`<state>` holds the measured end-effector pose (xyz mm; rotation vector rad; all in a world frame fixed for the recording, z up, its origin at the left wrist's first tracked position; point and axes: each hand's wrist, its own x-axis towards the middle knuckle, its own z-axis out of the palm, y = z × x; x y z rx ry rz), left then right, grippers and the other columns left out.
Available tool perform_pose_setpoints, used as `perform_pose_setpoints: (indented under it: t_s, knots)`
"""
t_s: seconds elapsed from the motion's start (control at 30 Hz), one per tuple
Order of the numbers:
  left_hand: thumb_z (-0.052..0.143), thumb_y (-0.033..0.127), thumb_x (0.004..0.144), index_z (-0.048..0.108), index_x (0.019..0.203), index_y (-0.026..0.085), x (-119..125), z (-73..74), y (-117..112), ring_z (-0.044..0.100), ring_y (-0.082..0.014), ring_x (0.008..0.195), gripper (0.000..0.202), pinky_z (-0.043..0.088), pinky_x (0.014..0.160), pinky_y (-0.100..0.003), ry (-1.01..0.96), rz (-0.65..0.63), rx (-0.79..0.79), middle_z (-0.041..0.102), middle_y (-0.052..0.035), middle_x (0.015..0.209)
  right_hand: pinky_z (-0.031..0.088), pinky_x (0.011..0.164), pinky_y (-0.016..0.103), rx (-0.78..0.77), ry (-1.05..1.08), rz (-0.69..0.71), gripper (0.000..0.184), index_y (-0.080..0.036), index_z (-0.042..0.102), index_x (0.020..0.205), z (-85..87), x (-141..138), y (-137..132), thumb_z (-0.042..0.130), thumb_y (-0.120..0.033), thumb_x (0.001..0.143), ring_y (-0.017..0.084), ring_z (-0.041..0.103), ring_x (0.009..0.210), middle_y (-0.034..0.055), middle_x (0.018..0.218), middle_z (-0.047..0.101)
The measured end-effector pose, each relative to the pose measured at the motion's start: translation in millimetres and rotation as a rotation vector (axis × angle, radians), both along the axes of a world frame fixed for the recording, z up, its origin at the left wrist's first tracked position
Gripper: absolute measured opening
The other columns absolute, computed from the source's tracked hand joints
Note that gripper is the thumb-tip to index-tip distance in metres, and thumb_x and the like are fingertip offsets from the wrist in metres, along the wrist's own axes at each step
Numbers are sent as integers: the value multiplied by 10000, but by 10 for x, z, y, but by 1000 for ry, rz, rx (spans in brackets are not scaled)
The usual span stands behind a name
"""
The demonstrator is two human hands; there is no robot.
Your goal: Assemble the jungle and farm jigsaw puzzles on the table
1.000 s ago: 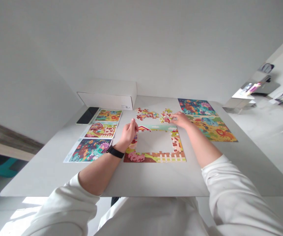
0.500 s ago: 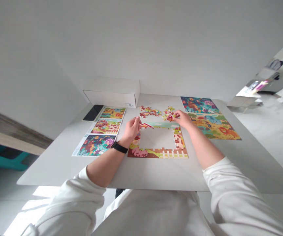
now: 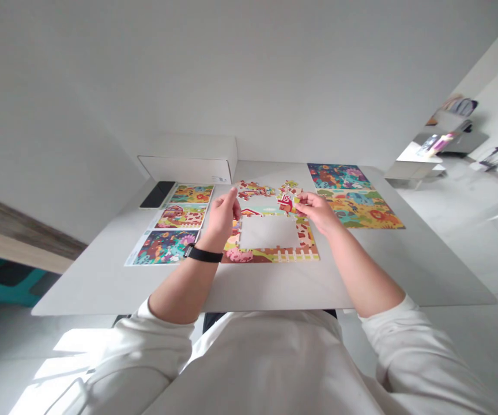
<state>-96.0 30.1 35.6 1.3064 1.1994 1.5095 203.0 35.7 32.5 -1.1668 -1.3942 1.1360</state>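
Observation:
My right hand [image 3: 317,210] pinches a jigsaw puzzle piece [image 3: 285,202] with a red barn door on it, raised over the top edge of a partly assembled farm puzzle [image 3: 270,255]. That puzzle is a joined border with a bare middle; a pink pig and a white fence show along its bottom. My left hand [image 3: 222,218], a black band on its wrist, is closed with the thumb up at the puzzle's upper left corner. Its curled fingers hide whatever they may hold. Loose puzzle pieces [image 3: 255,189] lie scattered just behind the border, between the hands.
Left of the puzzle lies a picture sheet [image 3: 178,218] with three scenes, beside a dark phone [image 3: 157,195]. A white box [image 3: 188,161] stands at the back against the wall. Two finished-looking puzzle pictures [image 3: 357,202] lie on the right of the white table [image 3: 275,294].
My right hand has lifted the barn piece from among the loose pieces and brought it left, nearer the border. My left hand has turned thumb up. The whole view has shifted slightly.

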Motion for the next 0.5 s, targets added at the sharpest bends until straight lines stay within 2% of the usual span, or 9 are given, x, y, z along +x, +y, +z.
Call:
perform_pose_setpoints:
  t_s: [0.1,0.23,0.33,0.5]
  knots:
    - [556,673,987,499,602,234,75,-91,-112,423,-108,414,587,325,432,-261,29,-73,-103,477,10,483,595,759,331,-50,42,-9,543,-240,689,974,-99,-84,-69,925,-608,652,180,680,789,14,894,732]
    - [723,588,891,616,831,204,95,-188,-145,529,-92,498,403,399,469,-220,-28,-163,-172,648,0,698,571,713,305,-105,44,-4,554,-229,688,951,-253,-144,-113,933,-603,623,160,666,751,15,900,746]
    - [824,500,806,645,986,207,107,-217,-131,616,-96,589,387,458,515,-201,-24,-205,-195,717,-10,854,572,723,306,-108,46,19,540,-233,698,950,-299,-182,-151,936,-597,630,164,667,755,17,886,753]
    - [811,573,819,700,951,183,168,-250,-163,684,-131,711,427,535,586,-222,99,-322,-179,732,-46,897,577,732,311,-79,54,60,507,-228,716,946,-309,-306,-210,925,-591,659,168,667,757,18,867,751]
